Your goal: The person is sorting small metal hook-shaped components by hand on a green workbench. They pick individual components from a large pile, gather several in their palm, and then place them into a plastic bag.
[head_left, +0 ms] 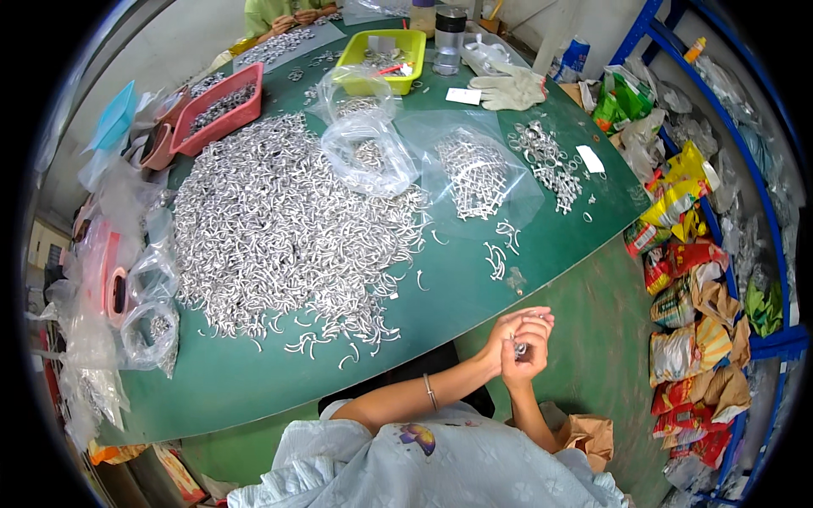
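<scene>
My left hand (506, 328) and my right hand (528, 364) are together just off the table's near right edge. Both are closed, palms facing, the left fingers reaching over the right ones. Between them shows a little bunch of small silvery metal pieces (519, 348), partly hidden by the fingers. On the table just beyond lie several loose curved metal pieces (496, 261). Further back, a clear plastic sheet or bag carries a pile of metal pieces (471, 173). To the left spreads a big heap of small curved metal pieces (279, 220).
Metal rings (542, 152) lie at the table's right. A red basket (191, 140), a yellow-green basket (417, 52), clear bags (373, 161), a bottle (449, 42) and a glove (512, 89) surround the heap. A blue shelf rack (775, 343) stands right; another person's hands (288, 21) work opposite.
</scene>
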The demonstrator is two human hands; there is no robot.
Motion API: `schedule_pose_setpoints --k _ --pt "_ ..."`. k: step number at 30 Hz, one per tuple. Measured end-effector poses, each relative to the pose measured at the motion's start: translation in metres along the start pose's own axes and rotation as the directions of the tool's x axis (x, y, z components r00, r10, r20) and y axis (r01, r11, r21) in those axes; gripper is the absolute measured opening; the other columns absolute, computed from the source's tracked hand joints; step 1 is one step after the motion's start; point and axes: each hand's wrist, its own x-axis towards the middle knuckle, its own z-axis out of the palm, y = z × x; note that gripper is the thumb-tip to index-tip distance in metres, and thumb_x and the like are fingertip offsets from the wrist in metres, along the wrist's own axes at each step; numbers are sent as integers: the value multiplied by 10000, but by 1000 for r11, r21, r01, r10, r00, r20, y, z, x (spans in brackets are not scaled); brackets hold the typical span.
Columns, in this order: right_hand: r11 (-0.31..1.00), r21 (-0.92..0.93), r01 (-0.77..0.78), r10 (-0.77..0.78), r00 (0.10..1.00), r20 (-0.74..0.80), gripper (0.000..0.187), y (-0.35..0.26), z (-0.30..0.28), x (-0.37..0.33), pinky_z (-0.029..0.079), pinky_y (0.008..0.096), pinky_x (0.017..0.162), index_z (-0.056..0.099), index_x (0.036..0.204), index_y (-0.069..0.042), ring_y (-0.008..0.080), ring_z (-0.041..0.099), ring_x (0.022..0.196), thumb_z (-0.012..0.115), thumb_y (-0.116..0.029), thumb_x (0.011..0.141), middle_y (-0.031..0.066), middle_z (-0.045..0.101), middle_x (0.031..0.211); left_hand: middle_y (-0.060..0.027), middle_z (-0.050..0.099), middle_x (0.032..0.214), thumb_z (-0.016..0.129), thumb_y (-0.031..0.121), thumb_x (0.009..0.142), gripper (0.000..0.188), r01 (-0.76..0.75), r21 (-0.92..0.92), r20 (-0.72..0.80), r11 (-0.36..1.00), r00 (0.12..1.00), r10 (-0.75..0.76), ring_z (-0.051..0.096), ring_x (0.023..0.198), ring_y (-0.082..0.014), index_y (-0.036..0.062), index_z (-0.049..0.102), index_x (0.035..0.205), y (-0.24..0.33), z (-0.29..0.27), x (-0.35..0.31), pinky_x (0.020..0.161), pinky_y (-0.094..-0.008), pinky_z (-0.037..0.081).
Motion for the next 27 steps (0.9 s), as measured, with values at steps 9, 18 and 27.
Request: schedule_pose_setpoints --k 9,18,27 --pt "995 25 95 -90 985 -149 106 -25 11 35 427 435 901 663 846 -14 323 545 933 645 7 744 129 591 925 -111 584 1121 433 119 982 332 -99 222 39 970 995 93 555 1099 -181 -71 531 1237 56 62 -23 928 -273 451" --pt "971 -26 239 -240 969 -60 153 -58 64 89 420 426 911 666 881 -8 308 530 950 558 54 793 123 591 973 -30 564 1049 484 213 993 233 -215 -56 10 975 976 216 554 955 -100 17 566 1089 116 60 -36 835 -241 473" --pt "973 -105 205 -179 960 216 242 -82 106 130 216 512 1080 666 964 -45 284 566 1050 506 -6 786 97 616 993 -56 619 1109 447 259 1009 273 -317 -99 -199 943 935 293 597 1040 -150 72 560 1173 162 75 -56 888 -285 491"
